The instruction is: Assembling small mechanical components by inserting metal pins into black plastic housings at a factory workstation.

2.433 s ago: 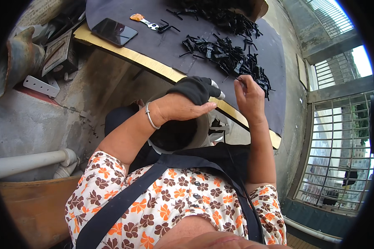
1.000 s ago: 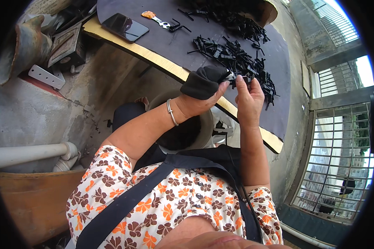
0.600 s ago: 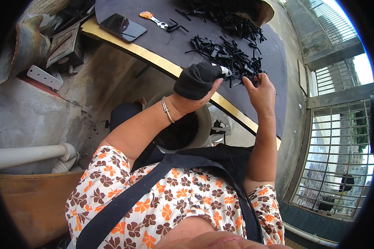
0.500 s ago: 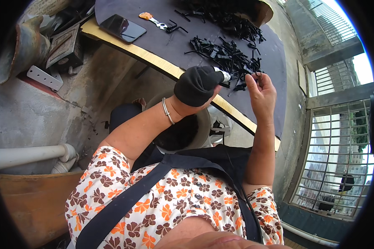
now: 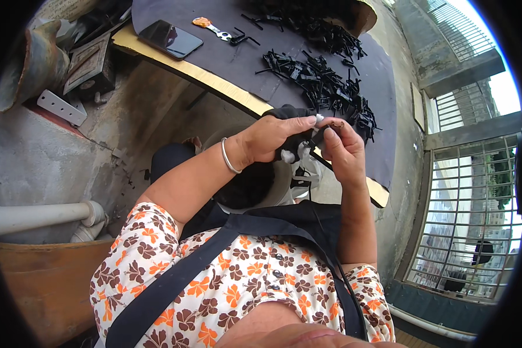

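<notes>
Head view: a small black part (image 5: 318,138) lies between the hands, just left of the right hand (image 5: 348,152), whose thumb and fingers pinch it; the left hand (image 5: 268,137) is equally near, its grip hidden. The part's long axis is unclear.
</notes>
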Tool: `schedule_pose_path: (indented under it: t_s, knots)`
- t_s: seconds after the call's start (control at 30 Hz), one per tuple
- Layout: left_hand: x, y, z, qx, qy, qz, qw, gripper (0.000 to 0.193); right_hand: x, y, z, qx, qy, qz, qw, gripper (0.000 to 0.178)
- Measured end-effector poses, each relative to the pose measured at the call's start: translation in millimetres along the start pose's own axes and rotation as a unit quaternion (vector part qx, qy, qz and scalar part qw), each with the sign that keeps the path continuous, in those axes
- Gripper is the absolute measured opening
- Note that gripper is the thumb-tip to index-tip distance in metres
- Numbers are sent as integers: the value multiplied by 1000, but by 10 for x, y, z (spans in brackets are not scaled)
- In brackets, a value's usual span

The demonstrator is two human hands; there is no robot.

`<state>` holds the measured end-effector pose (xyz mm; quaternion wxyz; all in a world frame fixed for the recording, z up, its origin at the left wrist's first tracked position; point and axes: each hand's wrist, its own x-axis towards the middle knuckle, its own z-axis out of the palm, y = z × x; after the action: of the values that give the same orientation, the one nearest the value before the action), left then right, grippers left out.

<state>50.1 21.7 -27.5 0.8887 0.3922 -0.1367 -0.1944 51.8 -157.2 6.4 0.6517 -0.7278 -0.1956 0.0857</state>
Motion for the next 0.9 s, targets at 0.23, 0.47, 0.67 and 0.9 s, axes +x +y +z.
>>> schedule_pose_path:
  t_s: [0.23, 0.47, 0.67, 0.9]
  knots:
    - [-29, 34, 27, 193, 34, 15, 980, 23, -58, -30, 71, -121, 71, -113, 984, 21]
    - [59, -86, 13, 288, 15, 158, 944, 20, -16, -30, 172, -257, 134, -149, 946, 15]
    - [58, -143, -10, 444, -6, 276, 852, 18, 32, 23, 144, -81, 113, -39, 990, 9]
    - [28, -134, 45, 425, 81, 246, 867, 22, -66, -12, 141, -264, 65, -62, 960, 23]
